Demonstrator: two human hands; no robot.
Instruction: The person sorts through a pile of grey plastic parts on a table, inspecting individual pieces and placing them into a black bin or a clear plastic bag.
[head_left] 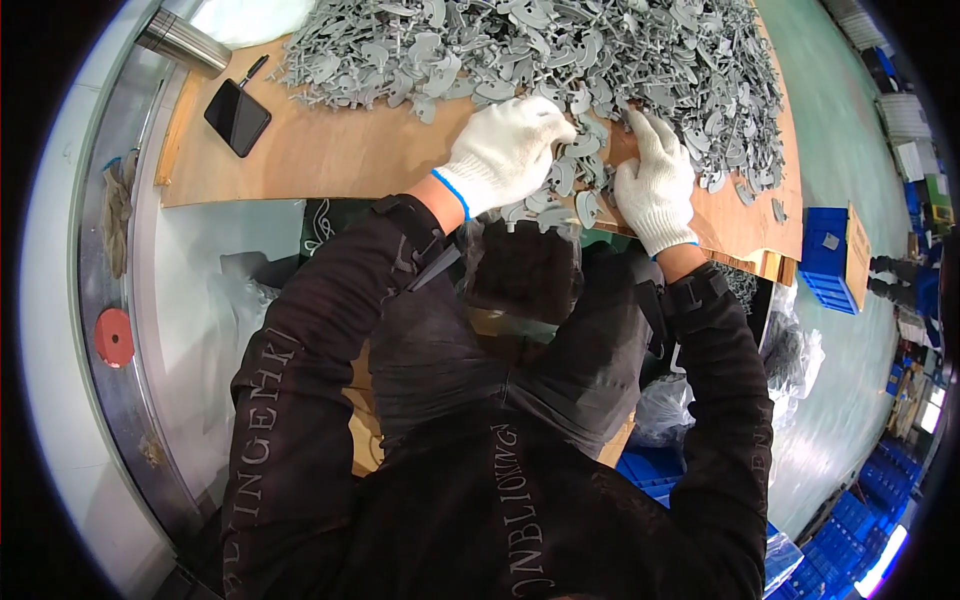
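A large heap of small grey moulded parts (560, 50) covers the back of the wooden table (330, 150), and a strip of loose ones trails to its front edge. My left hand (505, 155), in a white knit glove with a blue cuff, is at the left of that strip. Its fingers are curled together at the parts, and what they hold, if anything, is hidden. Opposite it my right hand (657, 185), gloved alike, rests by the strip with thumb and fingers apart, fingertips at the heap. Below the edge, between my knees, stands a dark-lined box (522, 275).
A phone (238, 117), a pen (254, 69) and a steel flask (184, 43) lie at the table's left. A blue crate (828, 260) with cardboard stands on the floor to the right. Clear plastic bags (665, 410) and a blue bin (648, 468) are beside my right leg.
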